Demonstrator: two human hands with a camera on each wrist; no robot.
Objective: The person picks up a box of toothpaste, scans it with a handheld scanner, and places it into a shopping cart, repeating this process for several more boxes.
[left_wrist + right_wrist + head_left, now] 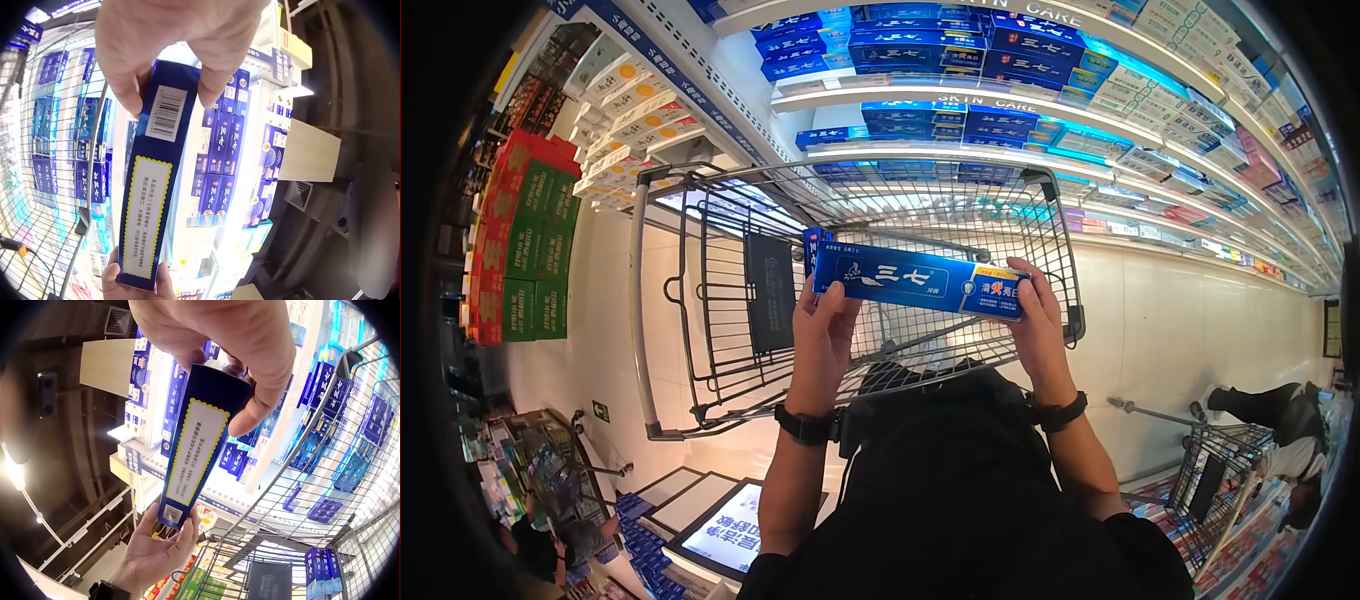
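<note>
A long blue toothpaste box [900,280] is held level in front of the body, its printed face turned up. My left hand [824,335] grips the left end, thumb on the front face. At the other end my right hand [1042,325] holds it with the thumb at the corner. The left wrist view shows the box's narrow side with a barcode [166,114] beside the left fingers. Seen from the right wrist, a pale label with a yellow border [199,450] runs along another narrow side. Below the box stands a wire shopping cart [768,290].
Several blue toothpaste boxes [322,572] stand inside the cart. Lit shelves [880,95] of packed boxes run along the far side. Red and green cartons [525,240] are stacked at left. A person with another cart [1215,470] is at lower right; a lit display panel [725,525] lies lower left.
</note>
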